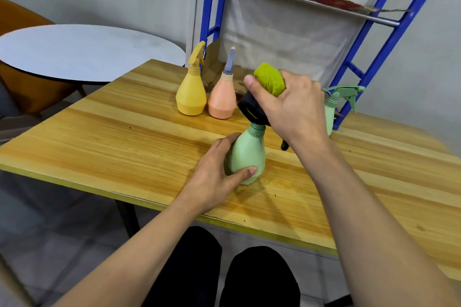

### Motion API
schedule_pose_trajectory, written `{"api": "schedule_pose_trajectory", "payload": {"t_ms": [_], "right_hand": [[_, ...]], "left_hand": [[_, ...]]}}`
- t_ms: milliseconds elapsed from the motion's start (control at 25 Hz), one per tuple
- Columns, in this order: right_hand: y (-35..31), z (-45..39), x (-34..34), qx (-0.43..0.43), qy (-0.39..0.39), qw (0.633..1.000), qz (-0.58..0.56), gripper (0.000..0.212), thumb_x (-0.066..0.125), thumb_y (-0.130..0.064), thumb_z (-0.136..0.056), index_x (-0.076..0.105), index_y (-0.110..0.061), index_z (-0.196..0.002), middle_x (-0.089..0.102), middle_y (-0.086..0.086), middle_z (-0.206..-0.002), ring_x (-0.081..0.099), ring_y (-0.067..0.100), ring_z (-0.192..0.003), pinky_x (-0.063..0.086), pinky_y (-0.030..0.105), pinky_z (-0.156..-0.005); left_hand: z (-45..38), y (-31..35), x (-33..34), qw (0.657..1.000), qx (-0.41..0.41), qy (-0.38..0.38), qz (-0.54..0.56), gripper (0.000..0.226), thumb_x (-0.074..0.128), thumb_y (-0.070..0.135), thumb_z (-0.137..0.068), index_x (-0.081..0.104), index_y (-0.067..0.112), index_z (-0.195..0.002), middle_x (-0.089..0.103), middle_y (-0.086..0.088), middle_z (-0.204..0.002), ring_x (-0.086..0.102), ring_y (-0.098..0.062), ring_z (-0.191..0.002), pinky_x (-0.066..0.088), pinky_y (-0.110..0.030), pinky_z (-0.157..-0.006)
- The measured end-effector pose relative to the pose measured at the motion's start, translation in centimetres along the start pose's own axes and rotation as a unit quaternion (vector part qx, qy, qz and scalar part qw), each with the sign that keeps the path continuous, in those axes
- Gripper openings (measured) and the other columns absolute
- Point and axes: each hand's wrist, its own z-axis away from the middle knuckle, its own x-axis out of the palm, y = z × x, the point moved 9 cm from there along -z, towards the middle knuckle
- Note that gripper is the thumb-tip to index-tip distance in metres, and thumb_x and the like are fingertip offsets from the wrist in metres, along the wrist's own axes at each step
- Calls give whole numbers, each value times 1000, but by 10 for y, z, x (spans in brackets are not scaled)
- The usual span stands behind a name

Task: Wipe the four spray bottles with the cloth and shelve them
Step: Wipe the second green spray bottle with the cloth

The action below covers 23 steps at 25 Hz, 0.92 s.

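Green bottle stands upright on the wooden table, long axis vertical, its black spray head tipped toward the left. Left hand curls round the lower body, thumb across the front. Right hand sits above on the head, gripping a bunched yellow-green cloth. Behind stand 2 more: yellow bottle touching pink bottle. Pale green bottle is partly hidden beside the blue shelf frame.

Bright, even indoor light w/ soft shadows under the hands on the tabletop. Wide-angle bends the blue shelf frame; slight blur overall.
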Motion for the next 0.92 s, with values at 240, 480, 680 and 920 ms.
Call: {"api": "schedule_pose_trajectory", "payload": {"t_ms": [240,480,680,920], "right_hand": [[52,8,-10,226,135,908,-327,53,63,-56,-91,50,-20,-55,44,-10,-50,43,7,-49,38,26,-53],[34,30,-13,90,132,960,-228,35,61,-55,-93,54,-28,-72,52,-13,-63,49,4,-60,41,22,-60],[78,36,7,321,158,846,-395,47,59,-55,-93,58,-20,-62,59,-13,-57,58,6,-61,50,26,-65],[101,74,44,412,112,779,-460,39,69,-55,-87,74,-22,-67,76,-12,-73,73,10,-82,58,34,-85]], "left_hand": [[1,-3,-2,1000,-9,3,-19,88,73,65,-77,39,34,-151,52,14,-142,51,-9,-132,47,-45,-110],[1,1,-4,999,-1,11,-32,83,76,56,-82,39,32,-152,52,13,-144,51,-8,-132,47,-44,-111],[1,3,-5,999,-9,8,-32,81,77,55,-82,38,36,-151,50,16,-145,49,-6,-132,46,-44,-112],[2,4,-4,999,-11,1,-47,84,77,54,-83,35,35,-153,48,15,-147,47,-7,-134,44,-42,-115]]}}
